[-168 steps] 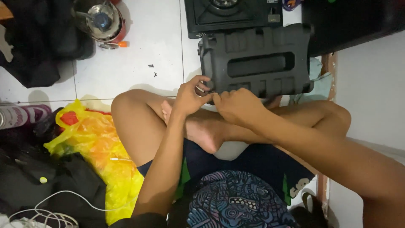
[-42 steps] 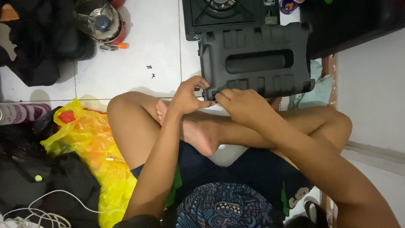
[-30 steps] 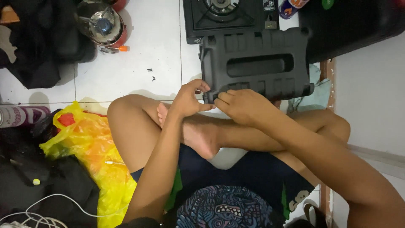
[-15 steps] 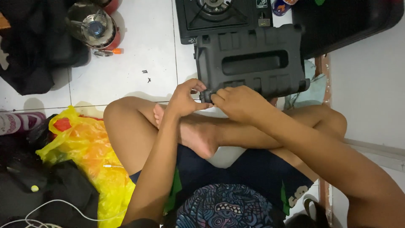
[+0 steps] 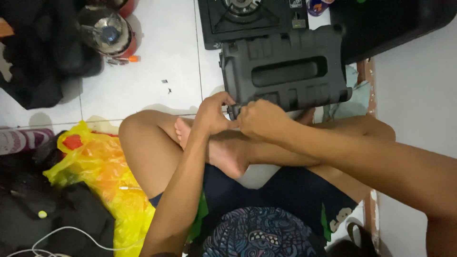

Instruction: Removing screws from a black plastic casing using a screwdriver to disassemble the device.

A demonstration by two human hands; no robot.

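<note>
- Where the view begins at the far left, dark clothing [image 5: 52, 219] lies heaped on the white tiled floor [image 5: 152, 71], with a thin white cable [image 5: 71, 234] curling over it
- Just beside that heap, a crumpled yellow and orange plastic bag [image 5: 102, 176] rests against the person's bent knee
- Further up on the left, a round metal pot with a red base [image 5: 108, 34] stands on the tiles, and a few small dark specks lie on the floor near it
- At the middle, the left hand [image 5: 214, 114] is curled, its fingertips pinched at the lower left corner of a black plastic case [image 5: 285, 71]; whether they clasp a small part there is too hidden to tell
- Right beside it and touching it, the right hand [image 5: 261, 120] is closed into a loose fist, gripping the lower edge of the same case
- The case sits upright on its long side on the floor, just beyond the person's crossed legs and bare foot [image 5: 223, 147], its ribbed face and long recessed slot turned to the camera
- Behind the case, a black single-burner gas stove [image 5: 247, 19] sits on the floor, touching or nearly touching its top edge
- At the far right, a pale wall [image 5: 419, 95] runs down the frame
</note>
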